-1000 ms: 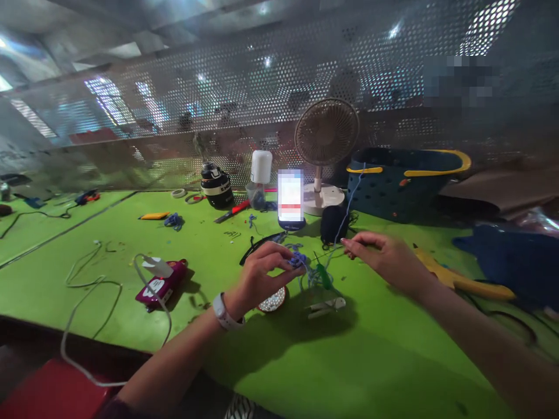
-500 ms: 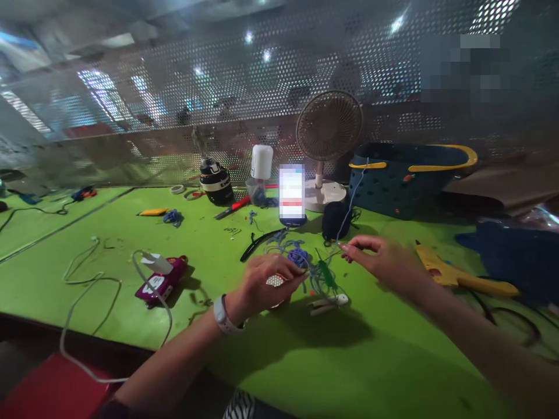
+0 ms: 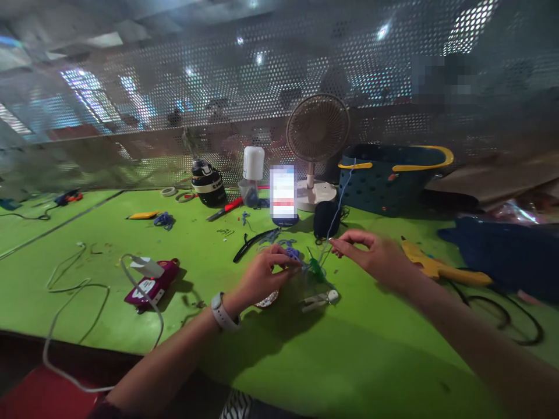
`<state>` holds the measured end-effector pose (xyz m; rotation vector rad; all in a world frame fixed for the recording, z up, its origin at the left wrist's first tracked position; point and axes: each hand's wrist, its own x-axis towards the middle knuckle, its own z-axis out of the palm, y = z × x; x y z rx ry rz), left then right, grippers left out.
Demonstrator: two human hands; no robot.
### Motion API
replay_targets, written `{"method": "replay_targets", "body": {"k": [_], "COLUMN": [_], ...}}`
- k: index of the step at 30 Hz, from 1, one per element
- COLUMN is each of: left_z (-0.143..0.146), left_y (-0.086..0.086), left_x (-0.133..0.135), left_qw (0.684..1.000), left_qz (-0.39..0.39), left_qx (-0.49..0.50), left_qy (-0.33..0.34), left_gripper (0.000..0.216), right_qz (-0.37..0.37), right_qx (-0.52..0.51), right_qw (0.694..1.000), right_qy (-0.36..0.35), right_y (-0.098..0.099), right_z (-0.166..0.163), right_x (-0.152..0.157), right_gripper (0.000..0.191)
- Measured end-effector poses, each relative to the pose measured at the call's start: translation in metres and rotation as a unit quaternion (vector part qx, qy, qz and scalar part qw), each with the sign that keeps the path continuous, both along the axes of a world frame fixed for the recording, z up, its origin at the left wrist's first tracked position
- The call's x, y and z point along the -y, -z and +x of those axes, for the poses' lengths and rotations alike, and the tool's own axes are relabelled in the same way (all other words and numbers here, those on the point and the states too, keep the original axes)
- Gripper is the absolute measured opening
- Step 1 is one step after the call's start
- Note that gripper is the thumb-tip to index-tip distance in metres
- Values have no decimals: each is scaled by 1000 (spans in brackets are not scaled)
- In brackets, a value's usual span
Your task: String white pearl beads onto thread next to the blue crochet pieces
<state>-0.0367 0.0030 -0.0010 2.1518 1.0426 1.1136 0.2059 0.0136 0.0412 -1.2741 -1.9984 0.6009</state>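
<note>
My left hand (image 3: 268,270) is pinched closed beside a loose tangle of blue-purple yarn (image 3: 292,252); what lies between its fingertips is too small to make out. To its right, my right hand (image 3: 371,253) pinches at a pale blue yarn strand (image 3: 342,201) that comes down from the basket. Between the hands is a green-handled tool (image 3: 315,267) with a thin shaft, blurred among strands. Just below it lies a white, two-pronged object (image 3: 323,298) with a rounded end. A round, speckled piece (image 3: 267,299) is partly covered by my left hand.
Behind the hands stand a lit phone (image 3: 283,192), a fan (image 3: 318,128), a dark yarn ball (image 3: 326,219) and a blue basket (image 3: 379,189). A yellow glue gun (image 3: 441,269) lies right. At left are a purple power strip (image 3: 155,284) and its white cable (image 3: 50,337).
The view has shifted slightly, so the table things appear further left. Both hands stay pinched near the yarn. The green-handled tool has turned and is more blurred.
</note>
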Motion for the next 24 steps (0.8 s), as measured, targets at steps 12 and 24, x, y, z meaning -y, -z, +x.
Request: {"method": "replay_targets", "body": {"k": [12,24], "left_z": [39,44], "left_y": [0,2], "left_x": [-15,-4], "left_qw": [970,784], "left_qz": [-210,-522], "left_qx": [34,287], "left_qy": [113,174], "left_gripper": [26,21], "right_qz": [-5,-11], "right_qx": [-99,-135], "right_qw": [994,990], "right_qy": [-55,-34], "right_y": [-21,-21], "right_z": [-6,-1], "right_x": [13,4], "right_gripper": [28,27]}}
